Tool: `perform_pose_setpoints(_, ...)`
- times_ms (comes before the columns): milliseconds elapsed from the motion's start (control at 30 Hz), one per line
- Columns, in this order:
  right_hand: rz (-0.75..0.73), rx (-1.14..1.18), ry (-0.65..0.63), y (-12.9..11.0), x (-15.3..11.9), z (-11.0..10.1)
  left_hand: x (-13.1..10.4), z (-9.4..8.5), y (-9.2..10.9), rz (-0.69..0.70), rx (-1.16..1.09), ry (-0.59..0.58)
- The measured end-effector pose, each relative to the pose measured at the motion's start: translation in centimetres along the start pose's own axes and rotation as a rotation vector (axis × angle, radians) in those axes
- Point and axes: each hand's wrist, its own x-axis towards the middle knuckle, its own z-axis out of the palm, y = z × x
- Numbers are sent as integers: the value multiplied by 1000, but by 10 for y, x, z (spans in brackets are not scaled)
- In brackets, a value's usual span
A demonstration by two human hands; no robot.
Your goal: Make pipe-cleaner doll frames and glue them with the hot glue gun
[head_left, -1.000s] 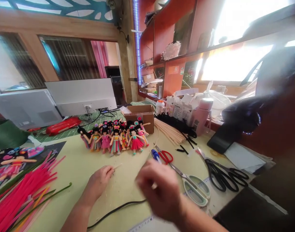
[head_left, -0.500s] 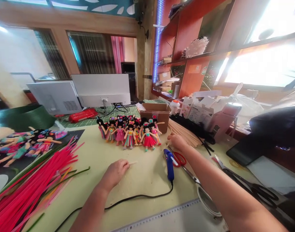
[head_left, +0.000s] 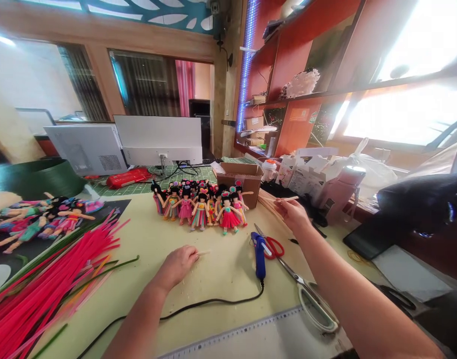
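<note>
My left hand (head_left: 180, 265) rests low over the table, its fingers pinched on a short pale piece of pipe cleaner (head_left: 203, 253). Farther right, my right hand (head_left: 293, 213) is closed on a beige pipe cleaner (head_left: 291, 199), held over the bundle of beige pipe cleaners (head_left: 267, 202). Several small dolls (head_left: 228, 214) in bright dresses stand in a group beyond and between my hands. A blue glue gun (head_left: 259, 259) lies between my hands, beside red-handled scissors (head_left: 273, 247).
White-handled scissors (head_left: 314, 304) and a ruler (head_left: 228, 336) lie near the front. The black cable (head_left: 198, 302) crosses the table. At left are pink pipe cleaners (head_left: 64, 274) and more dolls (head_left: 52, 219). A cardboard box (head_left: 246, 177), monitor (head_left: 159, 139) and pink bottle (head_left: 342, 189) stand behind.
My right hand has moved right and up from beside the scissors, and a beige pipe cleaner now shows in its fingers. My left hand is almost still.
</note>
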Motion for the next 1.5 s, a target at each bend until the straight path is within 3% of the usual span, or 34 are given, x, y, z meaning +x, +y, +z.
perform_pose_setpoints(167,52,240,74,-25,-7,-1,0,-1,-2,-9,-24,-11)
perform_pose_setpoints(400,10,339,96,-76,-29,1,1,1,-8,13,-47,9)
perform_pose_setpoints(533,-276,289,-51,-123,-80,24,-2,-3,-8,14,-72,72)
perform_pose_setpoints(667,-488,124,-267,-144,-146,61,-7,-16,-14,-35,-136,334)
perform_pose_setpoints(800,-678,-185,-573,-114,-193,92,-14,-32,-30,-116,-257,692)
perform_pose_setpoints(900,-749,-378,-791,-72,-212,106,-16,-39,-40,-153,-335,837)
perform_pose_setpoints(1033,-715,-505,-1054,-28,-224,115,-15,-41,-41,-135,-376,879)
perform_pose_setpoints(1133,-658,-595,-1161,-15,-224,119,-15,-39,-34,-65,-393,831)
perform_pose_setpoints(1300,-591,-742,-1234,-20,-213,131,-16,-35,-21,15,-369,669)
perform_pose_setpoints(1400,-501,-741,-1082,-25,-203,144,-15,-32,-15,56,-330,588)
perform_pose_setpoints(1500,-172,-551,-867,-20,-193,158,-15,-30,-9,80,-298,531)
